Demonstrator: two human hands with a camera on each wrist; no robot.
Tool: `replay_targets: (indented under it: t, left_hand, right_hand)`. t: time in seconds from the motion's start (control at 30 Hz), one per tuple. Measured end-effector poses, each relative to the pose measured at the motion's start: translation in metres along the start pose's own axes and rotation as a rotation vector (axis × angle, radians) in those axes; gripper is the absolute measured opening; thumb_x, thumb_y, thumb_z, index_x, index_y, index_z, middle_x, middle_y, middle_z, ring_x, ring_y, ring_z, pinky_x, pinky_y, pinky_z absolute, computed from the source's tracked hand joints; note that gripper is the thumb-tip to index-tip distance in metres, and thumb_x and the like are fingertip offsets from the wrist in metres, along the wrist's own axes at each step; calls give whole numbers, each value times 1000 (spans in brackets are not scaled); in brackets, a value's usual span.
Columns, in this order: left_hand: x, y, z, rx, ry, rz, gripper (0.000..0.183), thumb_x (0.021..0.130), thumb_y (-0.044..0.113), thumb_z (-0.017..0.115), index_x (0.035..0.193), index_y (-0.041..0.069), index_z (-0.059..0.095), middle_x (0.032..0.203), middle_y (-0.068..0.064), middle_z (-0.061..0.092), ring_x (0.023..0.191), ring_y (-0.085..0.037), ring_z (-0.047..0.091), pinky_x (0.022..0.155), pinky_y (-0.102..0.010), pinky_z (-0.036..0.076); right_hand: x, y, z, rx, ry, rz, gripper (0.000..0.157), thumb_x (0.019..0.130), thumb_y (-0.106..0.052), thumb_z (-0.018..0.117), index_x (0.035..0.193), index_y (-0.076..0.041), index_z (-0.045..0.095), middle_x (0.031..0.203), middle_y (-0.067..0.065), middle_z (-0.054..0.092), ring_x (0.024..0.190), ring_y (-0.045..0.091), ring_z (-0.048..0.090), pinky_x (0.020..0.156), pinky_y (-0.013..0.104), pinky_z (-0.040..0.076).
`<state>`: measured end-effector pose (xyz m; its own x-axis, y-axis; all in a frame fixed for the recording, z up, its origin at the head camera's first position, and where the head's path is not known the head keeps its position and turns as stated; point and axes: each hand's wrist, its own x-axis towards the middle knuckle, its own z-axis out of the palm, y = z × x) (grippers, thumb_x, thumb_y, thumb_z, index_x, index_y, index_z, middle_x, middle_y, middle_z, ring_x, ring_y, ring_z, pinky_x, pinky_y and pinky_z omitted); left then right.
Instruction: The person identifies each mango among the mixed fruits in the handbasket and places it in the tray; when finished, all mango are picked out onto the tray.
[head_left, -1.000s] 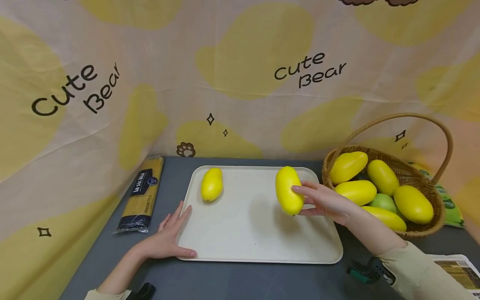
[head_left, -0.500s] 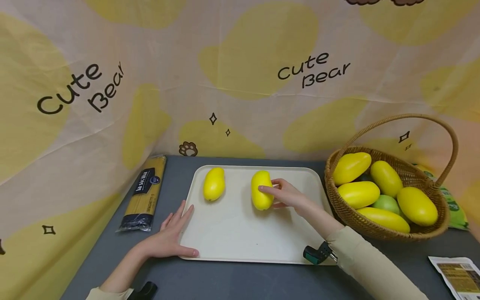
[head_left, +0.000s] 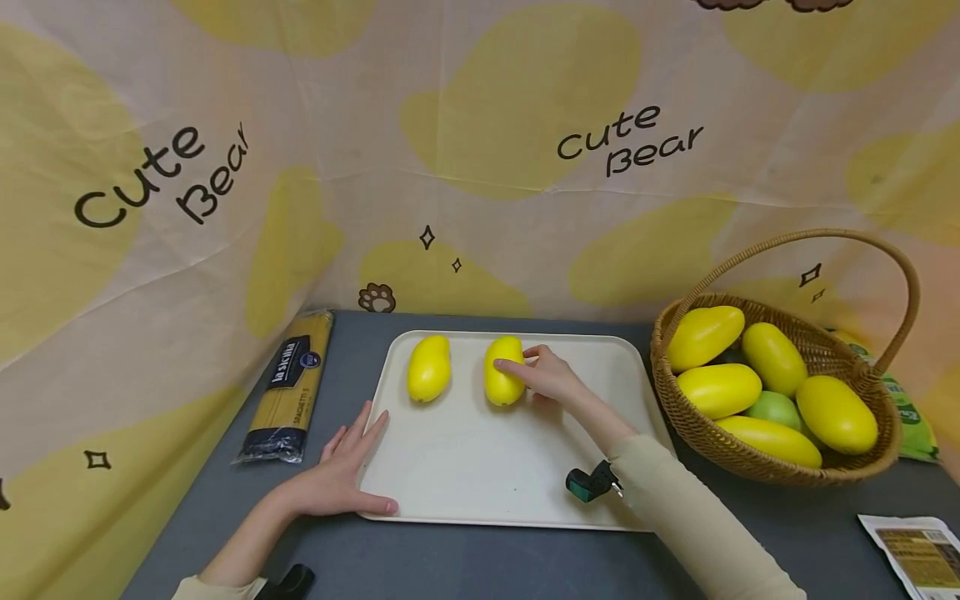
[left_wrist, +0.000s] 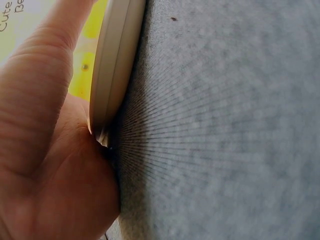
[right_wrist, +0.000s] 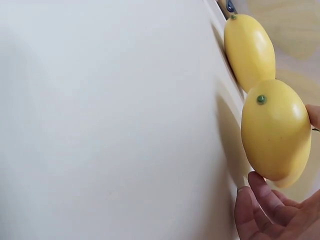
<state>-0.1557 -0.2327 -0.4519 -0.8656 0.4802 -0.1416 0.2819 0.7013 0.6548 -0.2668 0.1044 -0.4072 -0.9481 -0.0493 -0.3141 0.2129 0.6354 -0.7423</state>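
Note:
My right hand (head_left: 553,377) holds a yellow mango (head_left: 501,385) between thumb and fingers, close over the back half of the white tray (head_left: 480,475). In the right wrist view the green stem end of this held mango (right_wrist: 275,137) faces the camera, and a shadow falls on the tray beside it. A second mango (head_left: 429,369) lies on the tray to its left. My left hand (head_left: 337,471) rests with spread fingers at the tray's left edge, its thumb on the near left corner. The left wrist view shows the tray rim (left_wrist: 112,65) against that palm.
At the right stands a wicker basket (head_left: 720,446) with a tall handle, holding several mangoes and a green fruit (head_left: 772,408). A spaghetti pack (head_left: 288,392) lies left of the tray. A green bag (head_left: 915,425) is behind the basket, and a white-edged packet (head_left: 915,550) lies front right.
My right hand has carried the mango leftward across the tray, from near its right side toward the other mango, and lower. The left hand keeps its place at the tray's edge.

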Motion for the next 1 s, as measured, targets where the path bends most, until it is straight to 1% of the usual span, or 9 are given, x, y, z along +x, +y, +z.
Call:
replay_targets:
  t: [0.17,0.23,0.43,0.5,0.73,1.0]
  left_hand:
    - [0,-3,1,-2,3,-5,120,73,52,80,156,3,8,159,-23,-17,142,-47,-1,107,-63,-6]
    - [0,-3,1,1,5,-5,120,73,51,80,156,3,8,159,-23,-17,142,-47,-1,107,-64,-5]
    - [0,-3,0,2,8,-3,120,73,52,80,156,4,8,159,-23,-17,142,-48,-1,107,-64,-6]
    - [0,-2,0,3,8,-3,120,73,51,80,156,3,8,159,-23,-17,142,-48,-1,107,-64,-6]
    - [-1,3,-3,-2,1,-3,119,73,49,81,156,3,8,158,-25,-17,142,-49,-2,106,-65,-6]
    - [0,2,-1,-3,0,-15,118,74,50,80,156,4,9,158,-24,-17,142,-49,-3,106,-66,-7]
  right_hand:
    - [4,-7,5,-21,14,0,83,80,-63,67,135,-6,43,131,16,55,79,22,54,65,27,47]
    - [5,-9,7,-29,23,-9,83,80,-62,67,135,-5,43,131,17,55,79,22,54,65,28,47]
    - [6,-9,9,-49,41,-38,81,80,-62,67,131,-3,45,124,17,56,75,22,53,62,27,45]
    - [6,-9,9,-60,50,-48,80,80,-62,67,130,-3,46,123,17,57,76,22,54,62,27,44]
    - [9,-8,9,-99,69,-66,80,80,-66,64,126,-2,50,109,14,61,81,24,54,64,28,43]
    - [11,-5,14,-123,91,-71,81,79,-70,61,123,-3,51,103,12,62,84,25,54,66,30,40]
